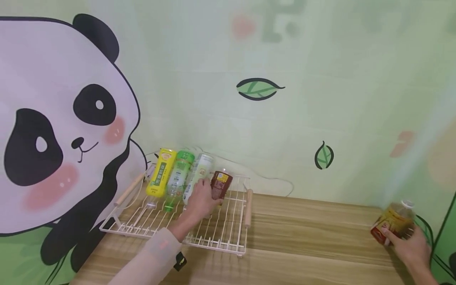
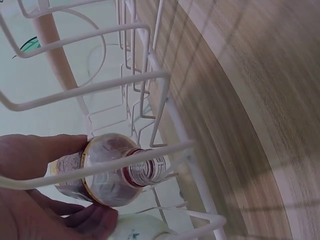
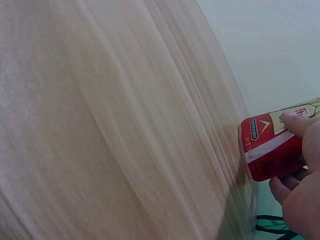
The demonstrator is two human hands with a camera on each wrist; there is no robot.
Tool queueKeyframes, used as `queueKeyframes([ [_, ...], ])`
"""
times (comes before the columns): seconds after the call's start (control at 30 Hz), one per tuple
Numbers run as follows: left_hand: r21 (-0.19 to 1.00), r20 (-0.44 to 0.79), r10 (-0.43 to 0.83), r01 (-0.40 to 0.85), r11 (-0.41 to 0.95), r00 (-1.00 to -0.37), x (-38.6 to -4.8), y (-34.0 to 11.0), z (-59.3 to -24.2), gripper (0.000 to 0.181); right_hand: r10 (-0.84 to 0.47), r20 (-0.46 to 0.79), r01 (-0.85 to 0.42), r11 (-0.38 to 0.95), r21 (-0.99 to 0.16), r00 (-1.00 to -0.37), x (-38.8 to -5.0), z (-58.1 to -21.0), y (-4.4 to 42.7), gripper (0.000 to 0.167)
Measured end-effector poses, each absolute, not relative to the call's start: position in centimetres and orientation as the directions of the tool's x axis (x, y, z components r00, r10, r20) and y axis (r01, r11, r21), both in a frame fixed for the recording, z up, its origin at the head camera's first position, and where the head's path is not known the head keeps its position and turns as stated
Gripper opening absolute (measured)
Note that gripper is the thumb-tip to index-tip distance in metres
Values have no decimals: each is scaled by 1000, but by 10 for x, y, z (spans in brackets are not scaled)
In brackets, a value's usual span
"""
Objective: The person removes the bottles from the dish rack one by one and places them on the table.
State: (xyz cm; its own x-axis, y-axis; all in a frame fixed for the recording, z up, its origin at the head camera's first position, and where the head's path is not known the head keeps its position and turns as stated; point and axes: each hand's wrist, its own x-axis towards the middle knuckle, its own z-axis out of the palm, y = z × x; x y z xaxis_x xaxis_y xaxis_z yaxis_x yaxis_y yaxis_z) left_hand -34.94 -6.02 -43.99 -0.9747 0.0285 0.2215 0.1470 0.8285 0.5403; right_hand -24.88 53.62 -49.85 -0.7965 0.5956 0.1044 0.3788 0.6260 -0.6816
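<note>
My left hand [image 1: 200,200] grips an upside-down bottle with a dark brown label [image 1: 221,183] at the white wire rack [image 1: 217,246]. In the left wrist view, thumb and fingers close around this clear bottle [image 2: 112,167], whose threaded neck points into the rack. Left of it, a clear bottle with a pale label [image 1: 204,163], a green-and-clear bottle [image 1: 178,178] and a yellow bottle [image 1: 162,170] lean in a row. Far to the right, my right hand [image 1: 413,246] holds a bottle with a red and yellow label [image 1: 392,221] and a white cap, tilted near the wall.
The rack has wooden handles [image 1: 249,208] at both sides and stands on a wood-grain table [image 1: 303,229]. Behind it hangs a pale green backdrop [image 1: 199,99] with a large panda [image 1: 46,79]. A thin cord [image 1: 267,176] runs along the backdrop.
</note>
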Motion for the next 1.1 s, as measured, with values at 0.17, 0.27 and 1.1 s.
queueKeyframes([
  [0.17,512,229,43,158,845,-972,-346,-60,-440,77,595,106,396,647,-652,-797,-248,-498,536,92],
  [0.27,497,240,45,162,852,-970,-346,-59,-440,75,588,122,404,678,-614,-800,-249,-499,536,86],
  [1.1,561,217,57,173,810,-974,-344,-60,-442,64,542,63,440,739,-510,-838,-243,-503,538,79],
])
